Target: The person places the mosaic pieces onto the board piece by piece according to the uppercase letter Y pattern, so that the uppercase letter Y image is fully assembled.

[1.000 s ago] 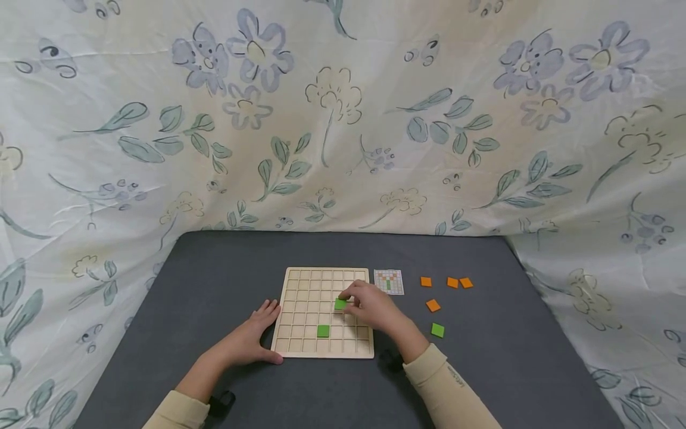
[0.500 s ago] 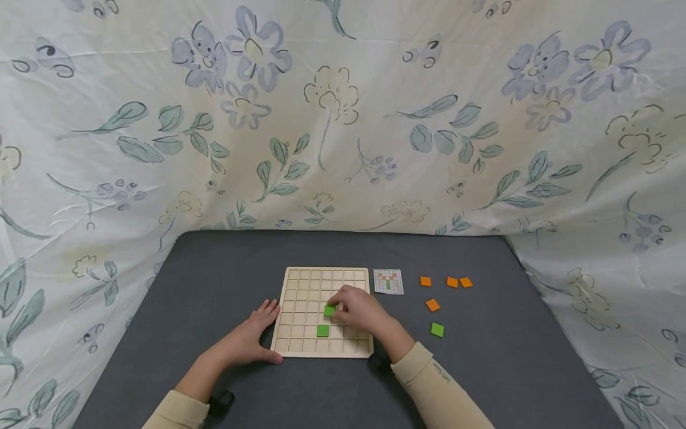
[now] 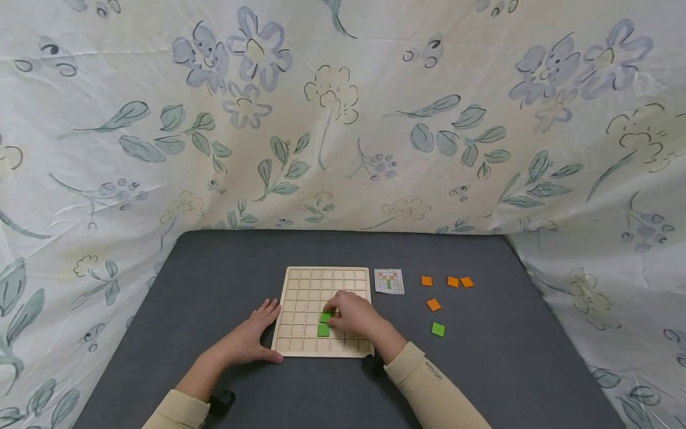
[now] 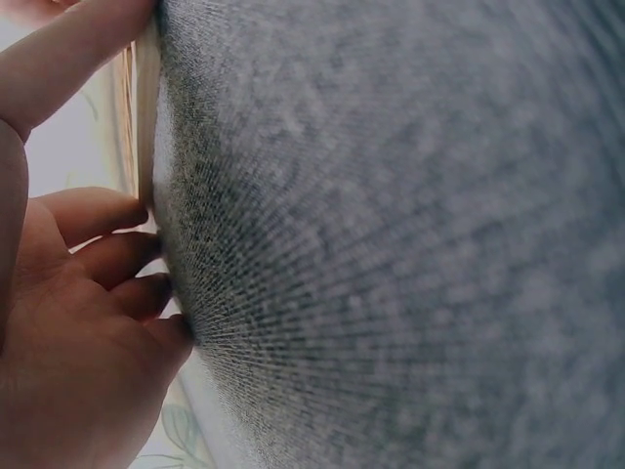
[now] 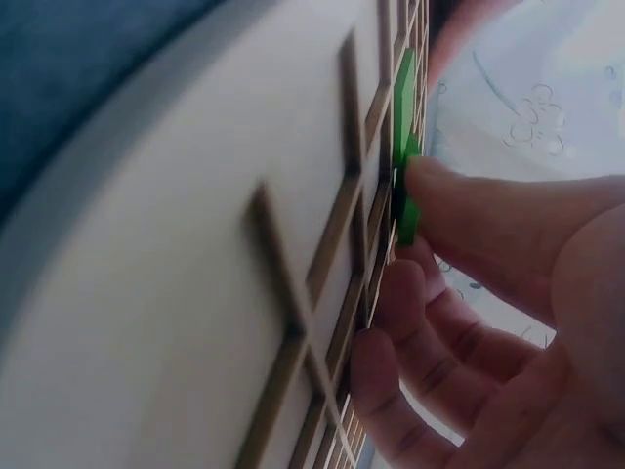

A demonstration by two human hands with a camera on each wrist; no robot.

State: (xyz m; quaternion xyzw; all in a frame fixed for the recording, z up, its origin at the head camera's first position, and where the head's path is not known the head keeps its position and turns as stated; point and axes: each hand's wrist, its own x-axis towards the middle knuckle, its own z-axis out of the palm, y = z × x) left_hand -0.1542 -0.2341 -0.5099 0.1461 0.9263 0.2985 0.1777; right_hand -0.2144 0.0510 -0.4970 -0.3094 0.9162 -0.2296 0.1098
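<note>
Left of lower centre: left hand, fingers spread, touching left edge of gridded board. Lower centre: 1 flat green tile; just above it, held tile, square, pinched at left end of nearer right hand.

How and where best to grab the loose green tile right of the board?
I'd pinch the loose green tile by two opposite edges, from above: it looks thin and lies flat on the dark tabletop, and no other tile touches its sides.
</note>
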